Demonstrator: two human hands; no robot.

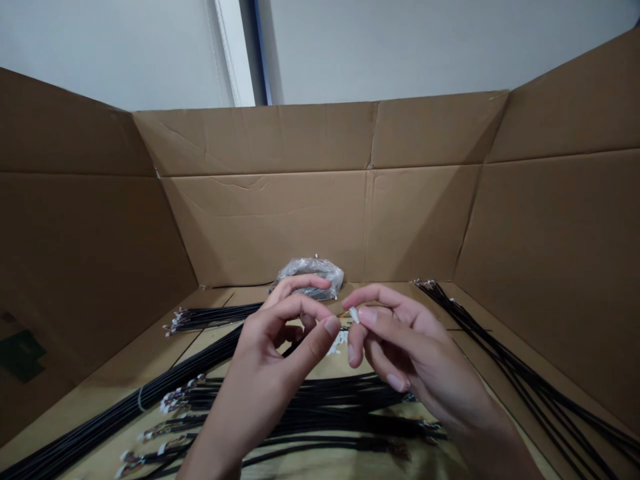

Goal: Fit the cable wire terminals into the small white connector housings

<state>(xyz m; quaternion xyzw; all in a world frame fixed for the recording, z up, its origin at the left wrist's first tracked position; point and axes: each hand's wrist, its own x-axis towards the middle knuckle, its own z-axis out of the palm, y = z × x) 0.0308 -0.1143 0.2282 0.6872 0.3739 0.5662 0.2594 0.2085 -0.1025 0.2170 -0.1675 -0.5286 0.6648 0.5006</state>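
Pinching a small white plastic connector [354,315] between thumb and forefinger, the right hand [405,353] holds it up above the middle of the cardboard box floor [150,347], with its other fingers loosely curled beneath. The left hand [265,360] sits just beside it, its fingers curved and its thumb reaching toward the connector. Whether those left fingers are grasping anything cannot be told, since the hand hides what lies inside its curl.

A few loose white pieces [338,342] show just below the gap between the hands, though they are too small to identify. Under the wrists, at the near edge of the floor, lies a wide bundle of black cables [300,407] with white connector ends at its left side. A shorter bundle [210,317] lies toward the back left, and a long bundle [505,363] runs along the right wall. A clear plastic bag [310,275] holding something dark rests against the back wall [265,227], behind the left hand's fingertips.
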